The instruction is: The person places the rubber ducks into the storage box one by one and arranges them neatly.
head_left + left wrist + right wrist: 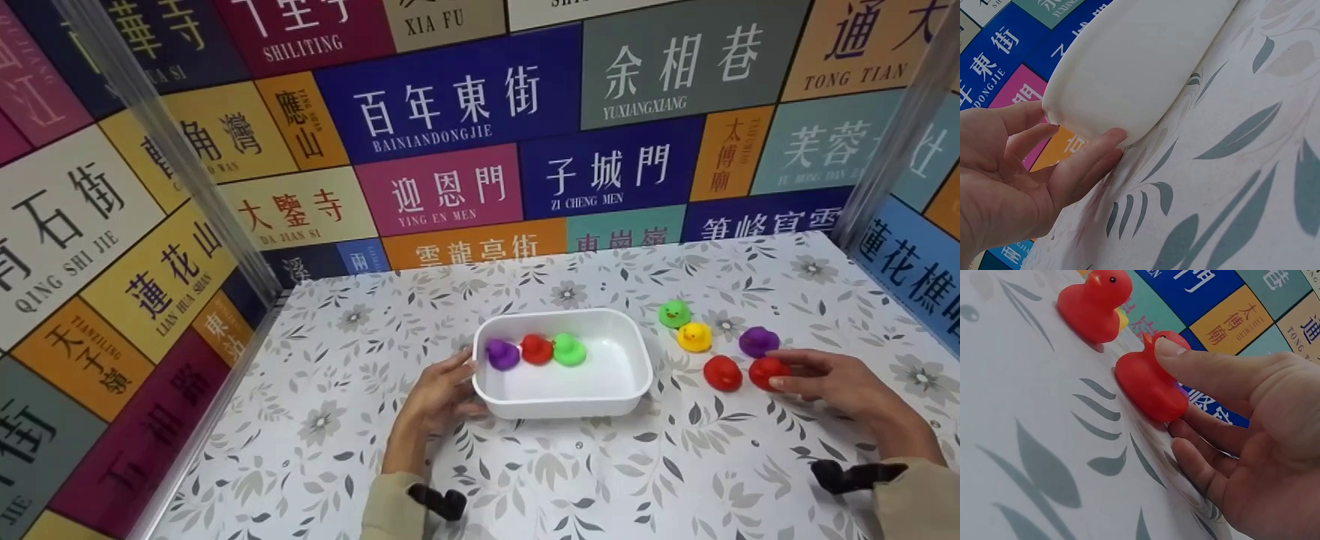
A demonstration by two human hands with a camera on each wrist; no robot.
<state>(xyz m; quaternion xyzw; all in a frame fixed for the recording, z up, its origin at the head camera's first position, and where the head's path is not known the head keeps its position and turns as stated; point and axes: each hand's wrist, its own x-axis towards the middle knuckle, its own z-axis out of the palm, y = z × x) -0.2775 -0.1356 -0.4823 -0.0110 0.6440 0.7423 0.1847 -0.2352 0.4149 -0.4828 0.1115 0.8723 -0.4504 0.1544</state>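
Red rubber duck, small and glossy, sits on the tabletop at the right, right hand pinching it: thumb on its head, fingers curled against its body, clear in the right wrist view. I read it as not lifted yet, its base looks down on the cloth. Just left of it is a second red rubber duck, apart from the first. Behind them a purple rubber duck, a yellow rubber duck and a green rubber duck, all loose on the table. White rectangular plastic tub with rounded corners sits centre; it holds three already along its far-left side: purple tub duck, red tub duck, green tub duck, in a row, touching or nearly so. My judgement: three in, five out, so under halfway. Left hand steadies the tub at its left wall, fingers straight and relaxed, fingertips against the rim, not clamped round it. Tub smooth and matte, ducks soft-looking and shiny. Tablecloth white with grey leaf and flower print. Walls are colourful street-sign panels.
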